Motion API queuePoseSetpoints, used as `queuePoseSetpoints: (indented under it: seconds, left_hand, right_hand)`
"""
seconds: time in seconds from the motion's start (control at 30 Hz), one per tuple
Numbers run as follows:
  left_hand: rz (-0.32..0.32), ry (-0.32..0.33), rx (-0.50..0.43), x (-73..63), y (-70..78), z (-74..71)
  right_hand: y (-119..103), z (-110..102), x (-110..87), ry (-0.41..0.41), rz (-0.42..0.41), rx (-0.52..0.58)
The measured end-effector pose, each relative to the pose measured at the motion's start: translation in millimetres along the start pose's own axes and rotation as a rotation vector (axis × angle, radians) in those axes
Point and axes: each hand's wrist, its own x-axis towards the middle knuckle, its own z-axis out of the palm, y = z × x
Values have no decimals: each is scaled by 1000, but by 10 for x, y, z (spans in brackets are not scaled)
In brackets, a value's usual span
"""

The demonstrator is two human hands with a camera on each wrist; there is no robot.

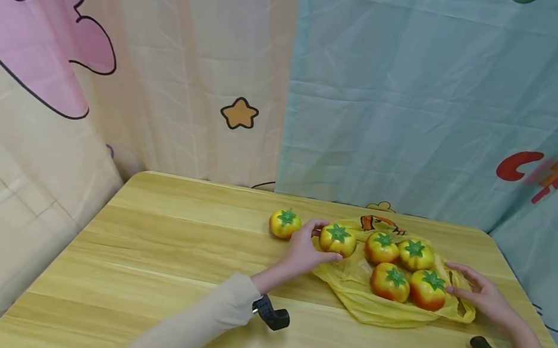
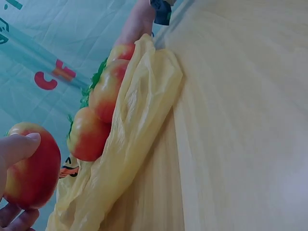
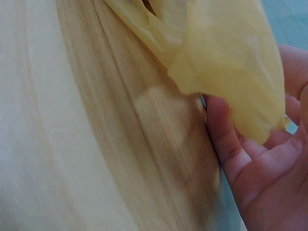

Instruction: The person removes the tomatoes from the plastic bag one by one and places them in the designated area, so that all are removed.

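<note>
In the head view my left hand (image 1: 306, 251) holds a yellow-and-red tomato (image 1: 337, 240) with a green star-shaped top, thumb on one side and fingers on the other. It is at the left end of a crumpled yellow plastic bag (image 1: 371, 314). Several similar tomatoes (image 1: 390, 282) lie together on the bag. My right hand (image 1: 489, 298) holds the bag's right edge, its thumb close to the nearest tomato (image 1: 428, 290). Yellow plastic (image 3: 231, 62) covers part of the right fingers in the right wrist view. The left wrist view shows the held tomato (image 2: 36, 166) apart from the grouped ones.
Another tomato (image 1: 285, 223) sits on the wooden table (image 1: 182, 244), left of the bag and behind my left hand. A printed curtain (image 1: 208, 67) hangs along the back edge. Each wrist carries a black device (image 1: 271, 313).
</note>
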Motion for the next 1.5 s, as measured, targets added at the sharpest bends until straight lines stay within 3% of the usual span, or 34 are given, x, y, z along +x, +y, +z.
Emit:
queuePoseSetpoints:
  seconds: [0.27,0.77,1.27,1.5]
  left_hand:
    - [2,40,-24,-113,-68,-224]
    - [47,130,18,-325,-246,-577]
    - [-32,206,46,-540,-424,-953]
    - [-61,245,84,-614,-526,-1125]
  right_hand:
    - [-24,-9,18,-2,-4,44]
    - [-24,16,27,1,2,85]
    - [24,34,-7,26,-29,9]
    - [19,31,-19,25,-23,65]
